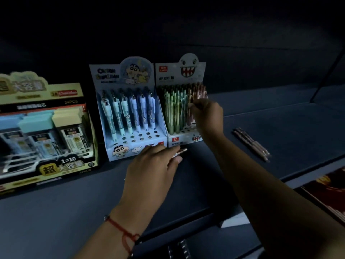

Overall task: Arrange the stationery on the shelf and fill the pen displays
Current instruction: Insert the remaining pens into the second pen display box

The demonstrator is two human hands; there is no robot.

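The ghost pen box [184, 109] stands on the dark shelf [280, 124], and it is the box being filled right now. The right hand [208, 116] is up at the right side of this box, and its fingers pinch the top of a pinkish pen [190, 107] among the other pens there. I think it is pushing that pen down into a hole. The left hand [155, 165] rests on the shelf just in front of the box, and its curled fingers hold a few more pens [182, 151] whose tips poke out. To the right of the box, a small bunch of loose pens [251, 143] lies flat on the shelf. To the left of the box, touching it, stands the cartoon boy pen box [130, 113], with many holes open in its front rows. Farther left is a big box of refill cases [44, 131]. Next, I think the right hand needs to take another pen from the left hand and find a free hole.
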